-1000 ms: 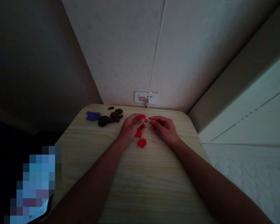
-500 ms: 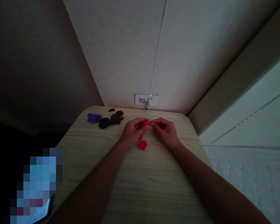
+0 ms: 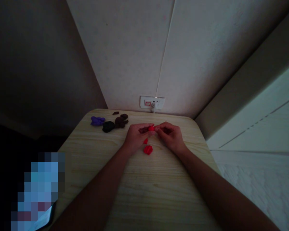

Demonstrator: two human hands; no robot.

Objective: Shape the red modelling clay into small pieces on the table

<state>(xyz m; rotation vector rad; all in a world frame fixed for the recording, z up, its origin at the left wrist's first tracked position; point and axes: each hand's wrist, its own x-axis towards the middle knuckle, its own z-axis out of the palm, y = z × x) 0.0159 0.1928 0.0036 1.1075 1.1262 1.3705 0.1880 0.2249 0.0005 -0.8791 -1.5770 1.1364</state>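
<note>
A small lump of red modelling clay (image 3: 151,128) sits between the thumb and fingers of my left hand (image 3: 137,135). From the other side, my right hand (image 3: 170,134) pinches at the lump's right edge with thumb and forefinger. Its other fingers are curled and partly hidden. Just below my left thumb lies a small red clay bit (image 3: 145,141), partly covered by the hand. Nearer to me on the table is a larger red clay piece (image 3: 148,149), touched by neither hand.
Purple clay (image 3: 97,121), black clay (image 3: 108,126) and brown clay (image 3: 120,122) lie at the back left of the wooden table (image 3: 156,186). A wall socket (image 3: 152,102) with a plug is behind the table. A device with a blurred-out screen (image 3: 42,218) is at lower left.
Both hands stay at nearly the same spot around the red clay. The right fingertips sit a little closer against the lump. The whole view has shifted slightly.
</note>
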